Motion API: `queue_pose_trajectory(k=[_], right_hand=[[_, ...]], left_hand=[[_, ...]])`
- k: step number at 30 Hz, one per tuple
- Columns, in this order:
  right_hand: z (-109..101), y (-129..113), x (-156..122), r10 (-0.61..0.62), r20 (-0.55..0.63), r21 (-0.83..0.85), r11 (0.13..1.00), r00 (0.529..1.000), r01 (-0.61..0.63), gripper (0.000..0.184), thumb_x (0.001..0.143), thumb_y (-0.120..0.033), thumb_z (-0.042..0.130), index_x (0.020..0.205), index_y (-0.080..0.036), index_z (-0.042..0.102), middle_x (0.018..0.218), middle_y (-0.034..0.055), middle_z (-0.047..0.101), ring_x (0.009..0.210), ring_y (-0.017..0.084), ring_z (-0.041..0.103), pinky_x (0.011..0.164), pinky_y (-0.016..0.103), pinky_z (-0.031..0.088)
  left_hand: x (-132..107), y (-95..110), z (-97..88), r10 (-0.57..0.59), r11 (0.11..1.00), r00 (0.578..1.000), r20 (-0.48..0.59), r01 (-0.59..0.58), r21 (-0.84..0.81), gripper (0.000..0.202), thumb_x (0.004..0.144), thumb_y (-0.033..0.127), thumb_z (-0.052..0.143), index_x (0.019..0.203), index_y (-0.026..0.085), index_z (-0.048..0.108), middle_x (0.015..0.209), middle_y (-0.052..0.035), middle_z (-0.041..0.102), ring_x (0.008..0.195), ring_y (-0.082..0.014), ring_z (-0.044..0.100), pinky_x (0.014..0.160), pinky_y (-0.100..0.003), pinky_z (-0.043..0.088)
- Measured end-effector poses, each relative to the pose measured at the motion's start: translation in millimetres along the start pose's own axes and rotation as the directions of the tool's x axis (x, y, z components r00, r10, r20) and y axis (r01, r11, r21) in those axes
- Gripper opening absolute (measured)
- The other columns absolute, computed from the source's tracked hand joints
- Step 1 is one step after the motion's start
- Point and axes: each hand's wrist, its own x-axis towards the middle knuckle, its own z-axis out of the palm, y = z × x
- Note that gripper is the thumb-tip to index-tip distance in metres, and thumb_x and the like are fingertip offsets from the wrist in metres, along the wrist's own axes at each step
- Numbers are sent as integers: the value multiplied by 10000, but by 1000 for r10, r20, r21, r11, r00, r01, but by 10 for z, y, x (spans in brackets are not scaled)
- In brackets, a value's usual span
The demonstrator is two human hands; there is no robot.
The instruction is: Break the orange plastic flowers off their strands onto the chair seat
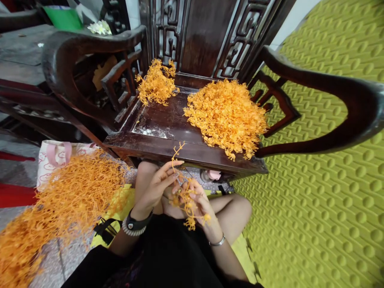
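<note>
My left hand pinches a thin orange plastic sprig that sticks up in front of the chair seat's edge. My right hand is closed around a small bunch of the same orange sprigs, which dangles over my lap. Both hands meet just below the front edge of a dark wooden chair seat. On that seat lie a large heap of orange pieces on the right and a smaller heap at the back left.
A big loose pile of long orange strands covers the floor at my left, beside a white bag with pink handles. A green embossed mat lies to the right. The chair's curved armrests flank the seat.
</note>
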Motion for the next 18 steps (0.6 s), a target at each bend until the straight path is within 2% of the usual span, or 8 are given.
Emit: queue_pose_trajectory(k=[5, 7, 9, 11, 13, 16, 18], right_hand=[[67, -33, 11, 34, -47, -9, 999, 998, -34, 374, 651, -240, 696, 1018, -267, 630, 878, 2, 645, 717, 166, 576, 693, 291, 478], [80, -74, 19, 33, -24, -67, 997, 999, -35, 276, 682, -266, 708, 954, -246, 666, 850, 6, 649, 713, 155, 576, 708, 282, 479], [83, -109, 22, 23, -16, -150, 988, 1000, -25, 142, 730, -309, 713, 827, -211, 678, 751, 2, 626, 640, 124, 546, 655, 245, 463], [82, -122, 23, 17, -46, -192, 981, 999, -25, 165, 755, -348, 715, 755, -190, 666, 693, -7, 598, 591, 98, 515, 600, 213, 437], [86, -109, 27, 12, -85, -194, 981, 996, -28, 192, 763, -372, 716, 767, -188, 664, 697, -12, 590, 589, 88, 509, 589, 198, 425], [97, -66, 43, 19, -82, -162, 986, 996, -32, 218, 742, -388, 735, 779, -190, 653, 701, -15, 578, 590, 88, 501, 588, 201, 422], [99, -45, 49, 46, -66, -166, 985, 997, -57, 238, 721, -386, 750, 750, -180, 635, 647, -25, 543, 544, 78, 459, 538, 194, 387]], left_hand=[[2, -57, 45, 27, 999, 995, -92, -30, -26, 310, 872, 244, 612, 1177, 223, 562, 774, 25, 566, 466, -12, 423, 462, -151, 304], [-3, -69, 54, 18, 999, 994, -104, -21, -33, 315, 864, 253, 622, 1171, 214, 562, 777, 19, 574, 474, -21, 437, 463, -157, 314], [-11, -67, 54, -2, 997, 994, -113, -6, -72, 337, 852, 250, 634, 1178, 209, 560, 772, 19, 578, 486, -34, 454, 476, -166, 348], [-20, -55, 42, -31, 987, 990, -135, 9, -162, 360, 833, 223, 651, 1183, 209, 568, 756, 26, 573, 505, -39, 466, 500, -164, 384], [-32, -43, 18, -80, 958, 984, -157, 33, -284, 404, 803, 170, 669, 1194, 215, 578, 773, 26, 584, 553, -44, 498, 571, -164, 438], [-57, -52, -36, -154, 891, 977, -150, 73, -447, 479, 786, 129, 654, 1244, 235, 563, 849, 11, 622, 657, -67, 561, 703, -198, 490], [-79, -75, -77, -146, 860, 976, -160, 46, -508, 457, 794, 131, 630, 1240, 220, 576, 939, -12, 651, 699, -78, 572, 734, -210, 496]])
